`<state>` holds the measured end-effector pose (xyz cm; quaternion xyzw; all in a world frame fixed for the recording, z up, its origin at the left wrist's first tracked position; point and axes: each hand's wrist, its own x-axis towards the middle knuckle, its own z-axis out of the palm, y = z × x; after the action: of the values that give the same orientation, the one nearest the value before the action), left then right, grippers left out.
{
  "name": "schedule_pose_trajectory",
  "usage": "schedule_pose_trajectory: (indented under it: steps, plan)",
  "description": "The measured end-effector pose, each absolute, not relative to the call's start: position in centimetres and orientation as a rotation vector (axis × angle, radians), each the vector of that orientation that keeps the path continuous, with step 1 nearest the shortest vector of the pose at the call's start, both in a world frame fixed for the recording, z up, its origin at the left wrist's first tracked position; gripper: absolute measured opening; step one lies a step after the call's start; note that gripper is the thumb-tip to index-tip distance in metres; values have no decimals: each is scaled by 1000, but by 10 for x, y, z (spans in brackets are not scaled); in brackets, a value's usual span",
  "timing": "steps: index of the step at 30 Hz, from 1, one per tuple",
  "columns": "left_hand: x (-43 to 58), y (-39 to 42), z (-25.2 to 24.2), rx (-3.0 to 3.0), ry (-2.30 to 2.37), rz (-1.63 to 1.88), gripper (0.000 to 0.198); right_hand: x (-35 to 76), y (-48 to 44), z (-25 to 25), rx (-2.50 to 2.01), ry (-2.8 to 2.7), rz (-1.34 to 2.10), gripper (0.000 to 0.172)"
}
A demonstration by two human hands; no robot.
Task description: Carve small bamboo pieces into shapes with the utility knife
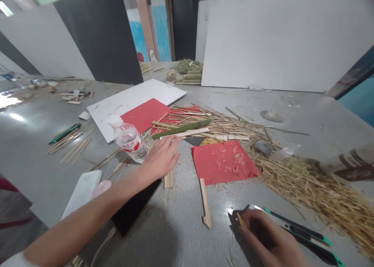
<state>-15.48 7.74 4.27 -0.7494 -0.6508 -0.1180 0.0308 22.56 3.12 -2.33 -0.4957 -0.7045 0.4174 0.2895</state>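
Observation:
My left hand [162, 158] reaches out over the grey table, fingers stretched forward and apart, empty, just short of a pale split bamboo strip [187, 133] and a green bamboo piece [182, 129]. A clear water bottle [128, 139] lies to its left. A short wooden piece [168, 180] lies under the palm's edge. My right hand [270, 237] rests near the front edge, fingers curled around the back of a green utility knife [300, 230] whose blade points left. A notched wooden strip [205, 203] lies between the hands.
Two red paper sheets [224, 161] [144, 114] lie mid-table, one dusted with shavings. Straw and thin sticks [309, 185] spread to the right. A white board [128, 99], a second green knife [64, 133], a black sheet [133, 208] and a white phone-like slab [83, 191] lie left.

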Motion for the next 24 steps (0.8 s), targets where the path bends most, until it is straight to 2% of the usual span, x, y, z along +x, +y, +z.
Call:
schedule_pose_trajectory:
  steps: [4, 7, 14, 20, 24]
  plan:
    - [-155, 138, 35, -2278, -1947, -40, 54, 225, 26, -24, -1353, -1856, 1076, 36]
    - [-160, 156, 38, -2115, -1991, 72, 54, 225, 28, -22, -1300, -1915, 1047, 37]
    - [-169, 155, 44, -1999, -2121, 53, 43, 224, 31, -8, -1261, -1991, 1035, 42]
    - [-163, 137, 27, -2279, -2021, 21, 54, 223, 31, -5, -1263, -2005, 1028, 42]
    - [-158, 125, 26, -2523, -1928, -128, 47, 224, 30, -7, -1274, -2021, 1035, 39]
